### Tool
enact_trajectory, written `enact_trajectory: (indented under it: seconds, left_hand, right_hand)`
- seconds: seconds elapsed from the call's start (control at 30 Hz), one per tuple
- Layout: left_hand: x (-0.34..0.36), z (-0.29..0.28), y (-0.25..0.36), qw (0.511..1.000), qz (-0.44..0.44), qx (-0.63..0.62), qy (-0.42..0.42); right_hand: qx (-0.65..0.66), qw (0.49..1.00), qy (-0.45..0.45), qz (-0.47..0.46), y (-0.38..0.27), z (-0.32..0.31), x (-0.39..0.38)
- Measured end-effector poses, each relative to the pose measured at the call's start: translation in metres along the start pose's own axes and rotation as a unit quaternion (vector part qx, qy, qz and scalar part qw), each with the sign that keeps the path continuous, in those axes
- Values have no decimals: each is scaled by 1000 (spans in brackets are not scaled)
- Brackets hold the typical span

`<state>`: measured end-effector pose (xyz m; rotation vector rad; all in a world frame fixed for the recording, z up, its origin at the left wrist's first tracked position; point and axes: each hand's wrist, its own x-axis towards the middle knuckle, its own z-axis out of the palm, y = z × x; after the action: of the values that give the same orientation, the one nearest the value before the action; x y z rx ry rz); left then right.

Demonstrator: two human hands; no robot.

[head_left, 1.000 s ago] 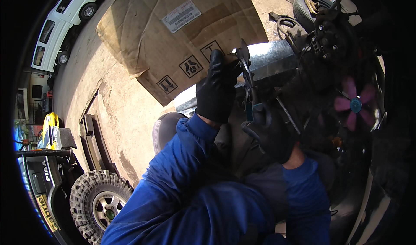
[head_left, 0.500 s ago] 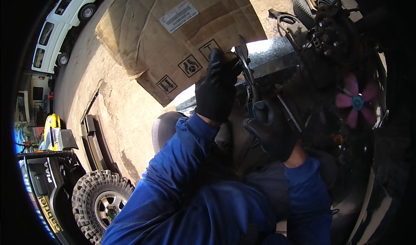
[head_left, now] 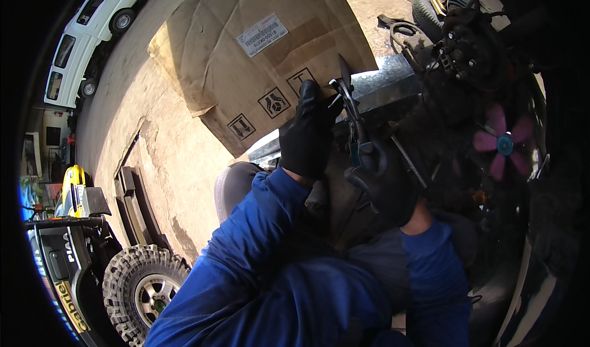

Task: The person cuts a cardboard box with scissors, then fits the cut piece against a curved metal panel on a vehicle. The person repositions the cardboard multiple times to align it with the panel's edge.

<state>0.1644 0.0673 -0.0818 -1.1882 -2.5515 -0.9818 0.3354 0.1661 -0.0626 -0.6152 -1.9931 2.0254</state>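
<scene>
The floor (head_left: 166, 163) lies open to the left of the cardboard sheet (head_left: 224, 70), a broad pale stretch running up toward a white vehicle (head_left: 83, 37). Farther down that side, dark beams (head_left: 132, 202) and a wheel with a knobbly tyre (head_left: 150, 295) bound the room beside the person's left sleeve (head_left: 246, 218). The right side is tighter: dark mechanical parts (head_left: 461, 52) crowd the area beyond the hands, with a pink-bladed fan (head_left: 504, 143) at its outer part. The cardboard's lower edge slants from a corner at the lower left up to one at the right, above the left hand (head_left: 305, 135); a shiny metal sheet (head_left: 387, 86) shows past that edge, to the right of the hands.

The cardboard stretches up and away from the left grip, its printed face in view. The black-gloved left hand is closed at the lower edge, with one finger raised along the face. The black-gloved right hand (head_left: 387, 184) is wrapped around the teal handles of metal snips (head_left: 354, 116), lower and farther right than the left. The snips point upward from that grip, their head just beside the left fingertips. One dark blade overlaps the cardboard near its right-hand corner; whether the other passes behind it cannot be told.
</scene>
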Motion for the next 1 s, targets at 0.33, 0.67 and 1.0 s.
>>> enact_trajectory:
  seconds: [0.33, 0.67, 1.0]
  left_hand:
    - [-8, 5, -1, 999, 30, 2, 42]
    - [-10, 2, 6, 1000, 7, 5, 1]
    - [-22, 1, 6, 998, 50, 40, -9]
  right_hand:
    - [-29, 999, 5, 31, -4, 1, -5]
    - [-98, 991, 26, -88, 0, 2, -2]
    - [-82, 994, 38, -57, 0, 0, -10]
